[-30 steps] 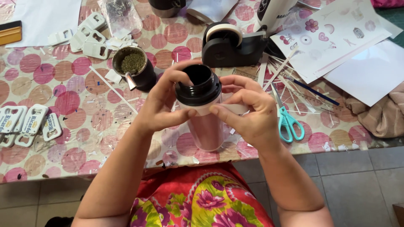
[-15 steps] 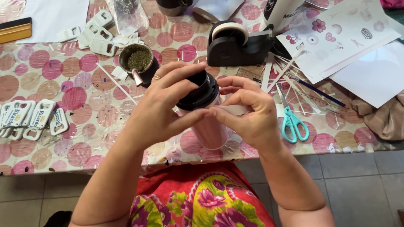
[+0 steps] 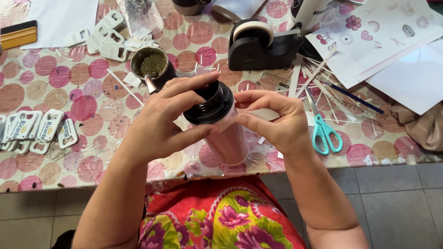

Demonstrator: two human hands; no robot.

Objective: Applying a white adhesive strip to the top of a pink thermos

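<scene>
Table (image 3: 55,152) with pink polka-dot cloth fills upper frame. White sticker sheets (image 3: 369,32) upper right. Black tape dispenser (image 3: 258,46) top centre. Pink tumbler (image 3: 226,138) with black lid at frame centre, tilted, held above table edge. Left hand (image 3: 161,124) wrapped around tumbler's lid end, fingers closed on it. Right hand (image 3: 277,122) pinching white strip (image 3: 258,115) against tumbler side, thumb and fingers closed. Teal scissors (image 3: 325,133) right of hand. Cup of green herb (image 3: 152,67) upper left of tumbler. White tags (image 3: 41,131) far left.
</scene>
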